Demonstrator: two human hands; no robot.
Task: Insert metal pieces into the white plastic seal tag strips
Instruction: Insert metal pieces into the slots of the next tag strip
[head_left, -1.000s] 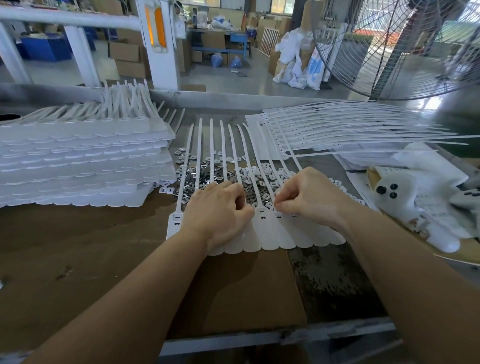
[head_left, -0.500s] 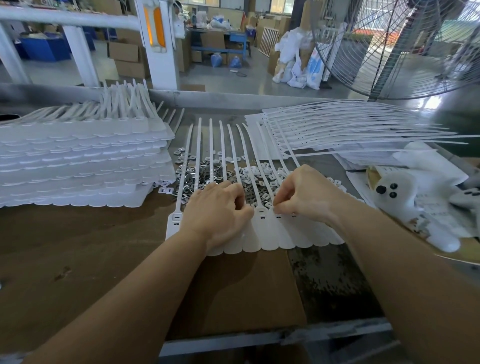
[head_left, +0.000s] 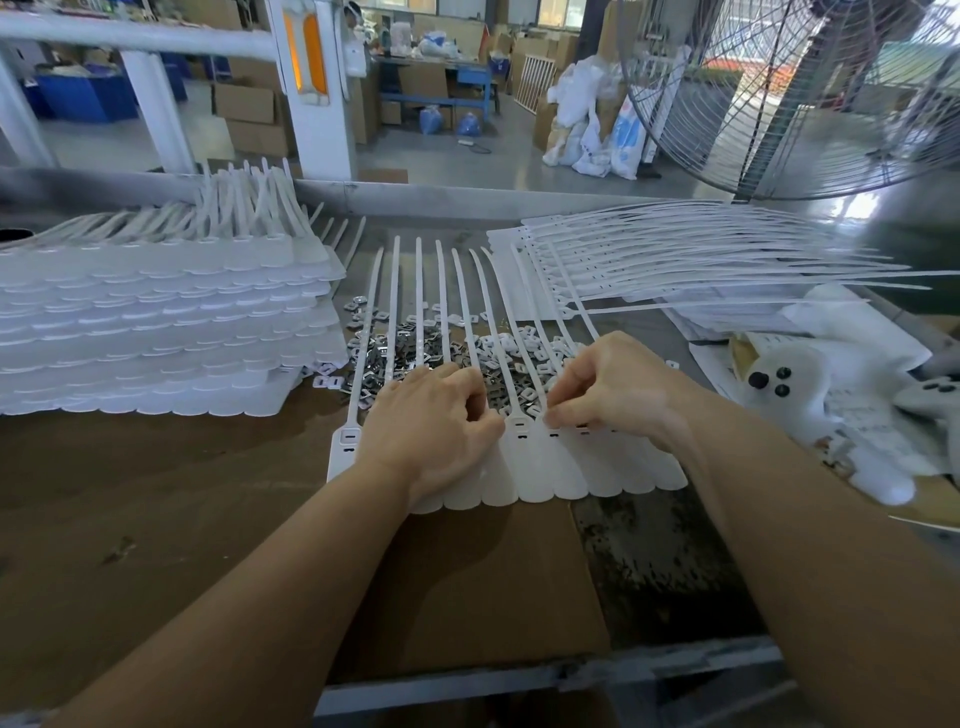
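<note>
The right hand (head_left: 615, 387) pinched something tiny over the white strips (head_left: 540, 467) – too small to tell; the left hand (head_left: 431, 423) pressed them, fingers curled. A slip could drop the metal pieces (head_left: 410, 353) – fingers crowded

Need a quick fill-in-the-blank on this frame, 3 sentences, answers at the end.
1. The loose metal pieces lie ____ the strips' long tails.
2. The tall stack of white strips sits on the person's ____ side.
3. Both the left hand and the right hand work over the flat row of ____.

Answers: under; left; strips
</note>
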